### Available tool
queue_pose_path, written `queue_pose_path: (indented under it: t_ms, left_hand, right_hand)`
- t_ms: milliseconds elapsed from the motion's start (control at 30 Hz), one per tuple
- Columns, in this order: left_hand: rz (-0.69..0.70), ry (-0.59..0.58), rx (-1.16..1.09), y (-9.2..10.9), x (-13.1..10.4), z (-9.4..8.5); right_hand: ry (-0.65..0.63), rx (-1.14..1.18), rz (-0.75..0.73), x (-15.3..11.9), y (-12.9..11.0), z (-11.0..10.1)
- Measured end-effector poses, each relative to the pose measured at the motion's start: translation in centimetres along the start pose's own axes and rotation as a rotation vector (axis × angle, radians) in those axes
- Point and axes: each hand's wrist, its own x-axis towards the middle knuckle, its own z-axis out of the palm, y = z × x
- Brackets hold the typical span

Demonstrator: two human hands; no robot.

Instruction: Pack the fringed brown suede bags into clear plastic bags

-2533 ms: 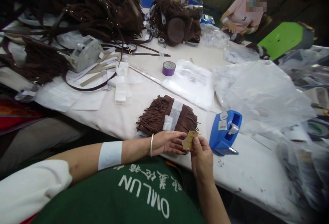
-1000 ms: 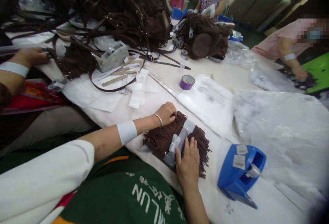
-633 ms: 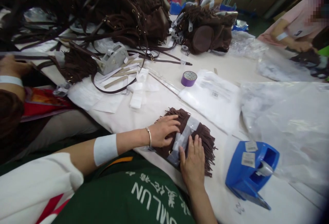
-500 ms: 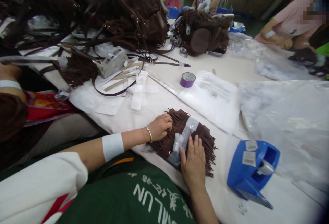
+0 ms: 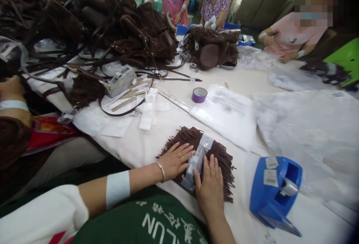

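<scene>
A dark brown fringed bag (image 5: 224, 158) lies on the white table in front of me, with a band of grey-white plastic wrap (image 5: 198, 156) across its middle. Flat on the fringe left of the band rests my left hand (image 5: 175, 160), fingers stretched out, a silver bangle on its wrist. My right hand (image 5: 210, 180) lies flat on the bag's right part, its fingers spread slightly beside the wrap. To the right stands a blue tape dispenser (image 5: 262, 195) with white labels on it.
Brown bags (image 5: 134, 31) are heaped at the back left. A grey dispenser (image 5: 121, 81), paper strips, purple tape roll (image 5: 199, 95) and printed plastic bags (image 5: 227, 113) lie beyond my hands. Clear plastic (image 5: 314, 132) covers the right side. Several people are around the table.
My left hand has uncurled from the fringe and now lies flat nearer the wrap. The left fringe is spread out wider. My right hand stays on the bag. The view has tilted up slightly.
</scene>
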Motion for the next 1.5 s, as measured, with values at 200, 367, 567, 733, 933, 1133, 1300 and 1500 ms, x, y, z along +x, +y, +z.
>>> queue_pose_path:
  t_ms: [200, 367, 567, 733, 933, 1133, 1300, 1500]
  left_hand:
    - [-0.186, 0.076, 0.086, -4.3, -1.6, -1.3]
    - [-0.113, 0.163, 0.132, -4.4, 0.4, -4.2]
    - [-0.015, -0.153, 0.309, -3.1, 5.1, -2.7]
    - [-0.091, -0.318, 0.551, -4.8, 4.8, -5.3]
    - [-0.012, 0.027, 0.462, -1.9, 5.1, -4.5]
    - [-0.015, 0.015, 0.427, -1.8, 6.5, 1.8]
    - [-0.102, 0.074, 0.368, -4.7, 4.8, -0.4]
    - [0.054, 0.068, 0.069, -5.1, 11.1, -2.4]
  right_hand:
    - [0.006, 0.009, 0.004, 0.1, -0.2, -0.4]
    - [-0.002, 0.012, -0.006, 0.1, 0.0, -0.4]
    - [-0.031, 0.040, 0.034, 0.2, -0.5, -0.8]
    - [-0.088, 0.210, 0.060, 0.4, 0.2, -2.6]
    - [0.229, 0.388, 0.162, 3.2, 1.6, -6.0]
    - [0.100, 0.106, 0.095, 5.2, 2.1, -1.3]
    - [0.146, 0.155, 0.157, 3.6, 4.8, -1.1]
    - [0.077, 0.389, 0.045, 9.6, 8.3, -2.8]
